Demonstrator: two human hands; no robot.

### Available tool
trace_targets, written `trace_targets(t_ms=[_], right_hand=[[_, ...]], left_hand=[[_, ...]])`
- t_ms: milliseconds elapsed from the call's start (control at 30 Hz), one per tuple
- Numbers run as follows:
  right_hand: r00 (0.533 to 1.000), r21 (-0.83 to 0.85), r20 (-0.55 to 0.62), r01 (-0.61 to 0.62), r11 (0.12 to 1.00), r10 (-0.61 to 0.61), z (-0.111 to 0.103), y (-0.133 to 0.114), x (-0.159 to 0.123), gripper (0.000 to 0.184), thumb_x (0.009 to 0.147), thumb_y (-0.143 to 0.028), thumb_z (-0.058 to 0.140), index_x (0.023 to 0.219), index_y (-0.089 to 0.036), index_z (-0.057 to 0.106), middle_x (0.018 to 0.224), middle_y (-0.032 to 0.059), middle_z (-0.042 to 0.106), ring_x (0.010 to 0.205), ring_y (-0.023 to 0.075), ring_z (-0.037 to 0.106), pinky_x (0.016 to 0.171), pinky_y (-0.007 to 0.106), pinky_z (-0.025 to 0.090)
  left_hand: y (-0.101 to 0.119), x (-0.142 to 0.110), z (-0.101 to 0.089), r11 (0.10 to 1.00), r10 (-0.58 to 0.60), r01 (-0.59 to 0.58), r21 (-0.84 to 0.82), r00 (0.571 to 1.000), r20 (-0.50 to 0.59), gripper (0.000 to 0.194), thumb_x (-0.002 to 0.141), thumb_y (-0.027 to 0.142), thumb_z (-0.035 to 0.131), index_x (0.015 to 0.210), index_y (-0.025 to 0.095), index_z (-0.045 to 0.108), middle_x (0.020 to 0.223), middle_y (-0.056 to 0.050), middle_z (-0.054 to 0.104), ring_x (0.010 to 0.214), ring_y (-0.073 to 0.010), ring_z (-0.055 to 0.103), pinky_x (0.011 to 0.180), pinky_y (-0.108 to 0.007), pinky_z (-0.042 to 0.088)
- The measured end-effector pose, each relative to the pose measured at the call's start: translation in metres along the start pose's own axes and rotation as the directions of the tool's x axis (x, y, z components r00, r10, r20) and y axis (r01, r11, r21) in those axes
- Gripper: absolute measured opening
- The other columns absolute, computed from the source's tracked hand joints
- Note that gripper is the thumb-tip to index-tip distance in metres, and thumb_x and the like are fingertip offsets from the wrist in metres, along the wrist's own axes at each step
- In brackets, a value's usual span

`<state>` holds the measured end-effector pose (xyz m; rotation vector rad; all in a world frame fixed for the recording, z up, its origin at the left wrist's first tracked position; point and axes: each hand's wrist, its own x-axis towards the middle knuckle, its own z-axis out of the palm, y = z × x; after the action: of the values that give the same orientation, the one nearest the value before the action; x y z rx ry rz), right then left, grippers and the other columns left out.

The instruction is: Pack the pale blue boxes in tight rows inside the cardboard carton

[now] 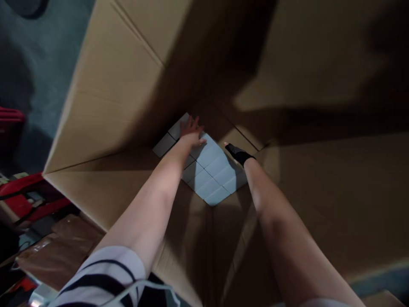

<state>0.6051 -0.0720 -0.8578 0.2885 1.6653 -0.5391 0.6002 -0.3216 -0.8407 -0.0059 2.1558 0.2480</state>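
View down into a tall cardboard carton whose walls fill most of the frame and narrow toward the bottom at the centre. A layer of small pale boxes covers part of the carton floor; the layer forms a strip whose long axis runs from upper left to lower right of the frame, with the individual boxes lying flat and edge to edge. Bare brown floor of the carton shows to the right of the strip, toward the seam at the centre right; the strip's left and lower edges sit close against the carton walls, leaving little room there. The left hand, fingers spread and open, rests palm down on the boxes at the upper end of the strip. The right hand, in a dark glove, lies at the right edge of the strip just beside the boxes; whether its fingers are open or curled cannot be told. Both forearms reach steeply down from the lower edge of the frame. A striped sleeve shows at lower left. Red objects lie outside the carton at the left edge.
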Motion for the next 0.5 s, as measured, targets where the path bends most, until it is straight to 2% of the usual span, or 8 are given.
trace_targets(t_ms=[33,100,200,267,367,433,467,500], right_hand=[[1.0,0.007,-0.007,0.025,1.0,-0.025,-0.01,-0.003,-0.011,0.079,0.096,-0.071,0.028,0.144,-0.013,0.051,0.146,0.0161,0.05,0.135,0.0257,0.047,0.112,0.04,0.034],[0.995,0.009,-0.04,0.088,0.996,-0.088,-0.033,-0.011,-0.038,0.072,0.098,-0.066,0.033,0.14,-0.013,0.054,0.144,0.0149,0.052,0.132,0.023,0.049,0.113,0.039,0.034],[0.971,-0.028,-0.128,0.201,0.979,-0.202,-0.069,-0.024,-0.088,0.061,0.095,-0.06,0.047,0.131,-0.012,0.058,0.137,0.0139,0.057,0.126,0.0229,0.052,0.113,0.045,0.035],[0.937,-0.084,-0.193,0.282,0.956,-0.293,-0.091,-0.03,-0.127,0.058,0.093,-0.059,0.052,0.127,-0.012,0.059,0.133,0.0129,0.058,0.123,0.0244,0.054,0.111,0.049,0.037],[0.858,-0.209,-0.231,0.417,0.885,-0.459,-0.117,-0.024,-0.19,0.051,0.094,-0.052,0.051,0.128,-0.014,0.058,0.133,0.0129,0.058,0.124,0.0248,0.053,0.112,0.049,0.036],[0.782,-0.309,-0.265,0.486,0.818,-0.564,-0.131,0.001,-0.23,0.048,0.095,-0.042,0.044,0.131,-0.013,0.057,0.136,0.015,0.057,0.129,0.0256,0.049,0.116,0.046,0.032],[0.723,-0.364,-0.317,0.505,0.782,-0.614,-0.137,0.022,-0.247,0.05,0.094,-0.036,0.038,0.133,-0.01,0.056,0.14,0.0165,0.054,0.135,0.0261,0.044,0.119,0.042,0.028],[0.608,-0.414,-0.472,0.487,0.769,-0.639,-0.143,0.047,-0.264,0.053,0.092,-0.036,0.034,0.131,-0.009,0.059,0.139,0.0166,0.055,0.137,0.0276,0.042,0.12,0.04,0.03]], left_hand=[[0.006,-0.013,-0.001,1.0,-0.004,0.004,-0.003,0.999,0.047,0.074,0.086,0.056,0.06,0.152,0.027,0.039,0.169,-0.007,-0.002,0.154,-0.0379,-0.008,0.117,-0.07,0.003],[0.024,-0.048,0.001,1.0,0.014,-0.011,-0.012,0.981,0.195,0.067,0.088,0.044,0.061,0.15,0.025,0.041,0.168,-0.01,0.009,0.154,-0.0367,0.003,0.119,-0.066,0.007],[0.054,-0.118,0.005,0.999,0.027,-0.008,-0.05,0.915,0.403,0.052,0.084,0.038,0.067,0.132,0.021,0.061,0.142,-0.015,0.058,0.135,-0.0352,0.05,0.113,-0.052,0.036],[0.072,-0.171,0.003,0.995,-0.004,0.047,-0.09,0.902,0.431,0.053,0.083,0.041,0.067,0.131,0.02,0.063,0.13,-0.015,0.067,0.121,-0.0341,0.062,0.101,-0.044,0.049],[0.1,-0.255,-0.007,0.968,-0.071,0.139,-0.208,0.95,0.306,0.059,0.09,0.045,0.055,0.143,0.02,0.053,0.139,-0.014,0.061,0.128,-0.0314,0.058,0.106,-0.042,0.046],[0.124,-0.31,-0.009,0.934,-0.131,0.178,-0.31,0.977,0.166,0.061,0.095,0.049,0.042,0.149,0.022,0.045,0.15,-0.009,0.051,0.139,-0.0277,0.047,0.116,-0.041,0.037],[0.138,-0.334,-0.007,0.907,-0.169,0.195,-0.373,0.98,0.102,0.061,0.096,0.052,0.037,0.15,0.024,0.043,0.154,-0.007,0.047,0.143,-0.0269,0.042,0.119,-0.042,0.032],[0.154,-0.356,-0.001,0.873,-0.205,0.208,-0.441,0.977,0.056,0.063,0.096,0.055,0.035,0.151,0.025,0.042,0.156,-0.006,0.043,0.147,-0.0274,0.036,0.121,-0.044,0.029]])
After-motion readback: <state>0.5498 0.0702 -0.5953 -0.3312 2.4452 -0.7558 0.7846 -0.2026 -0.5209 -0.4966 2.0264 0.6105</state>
